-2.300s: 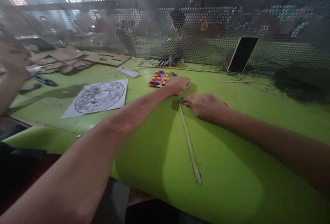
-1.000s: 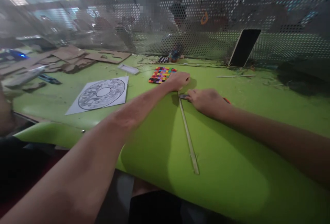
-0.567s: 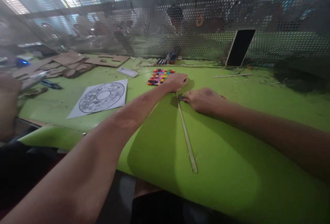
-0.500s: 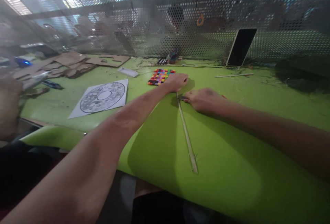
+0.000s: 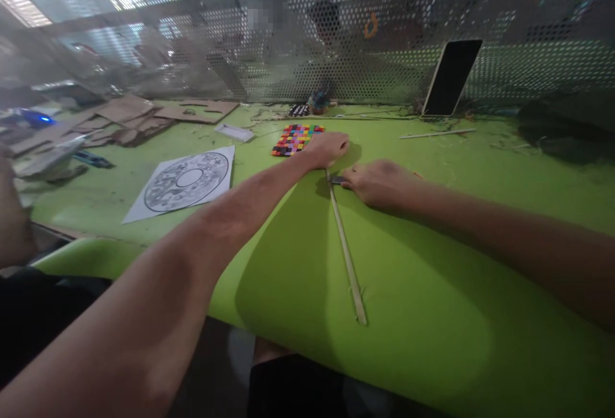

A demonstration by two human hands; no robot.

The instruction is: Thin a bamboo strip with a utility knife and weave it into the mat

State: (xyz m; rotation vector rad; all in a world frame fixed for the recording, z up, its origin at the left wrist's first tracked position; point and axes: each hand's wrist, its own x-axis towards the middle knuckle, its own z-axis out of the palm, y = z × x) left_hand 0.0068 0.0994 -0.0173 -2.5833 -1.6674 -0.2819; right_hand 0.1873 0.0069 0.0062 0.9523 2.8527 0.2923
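Observation:
A thin, pale wooden strip point(image 5: 346, 254) lies lengthwise on the green table point(image 5: 408, 315), its near end slightly frayed. Over the strip's far end, my left hand point(image 5: 329, 149) is closed, with its fingertips hidden behind the hand. My right hand point(image 5: 379, 182) grips a knife point(image 5: 337, 180) whose grey blade points left, at or very near the strip's edge. Most of the knife's handle is covered by my fingers; a bit of orange shows behind the hand. Just beyond my left hand sits a colourful woven square point(image 5: 294, 140), partly covered by it.
A sheet with a printed ring pattern point(image 5: 161, 181) lies left, near a small white tray point(image 5: 234, 133) and cardboard pieces point(image 5: 125, 110). A phone point(image 5: 451, 78) leans on the perforated metal screen point(image 5: 384, 78). Another thin stick point(image 5: 437, 134) lies right. Another person's arm point(image 5: 10, 213) is at far left.
The view has shifted slightly. Both hands keep almost the same places by the strip's far end, and the blade stays beside it.

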